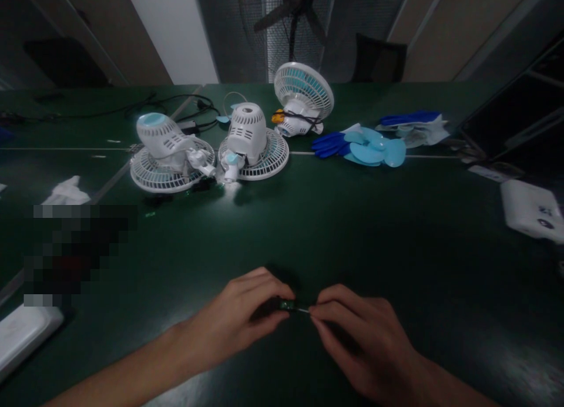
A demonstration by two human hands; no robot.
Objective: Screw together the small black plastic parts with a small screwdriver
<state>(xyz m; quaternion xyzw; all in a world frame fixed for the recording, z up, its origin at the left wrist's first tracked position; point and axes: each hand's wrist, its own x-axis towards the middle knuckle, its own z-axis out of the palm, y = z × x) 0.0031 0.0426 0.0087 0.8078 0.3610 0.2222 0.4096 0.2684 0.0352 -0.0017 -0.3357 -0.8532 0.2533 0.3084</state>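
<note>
Near the front of the green table, my left hand pinches a small dark-green piece between thumb and fingers. A thin metal rod runs from that piece toward the right. Its far end lies in the closed fingertips of my right hand. The two hands are close together but apart, joined only by the green piece and rod. My left fingers hide part of the green piece, so its exact kind cannot be made out.
Farther back lie a tilted white fan, a face-down fan and another fan. Light-blue fan blades rest beside blue gloves. White boxes stand at the right and left. Black cables lie behind.
</note>
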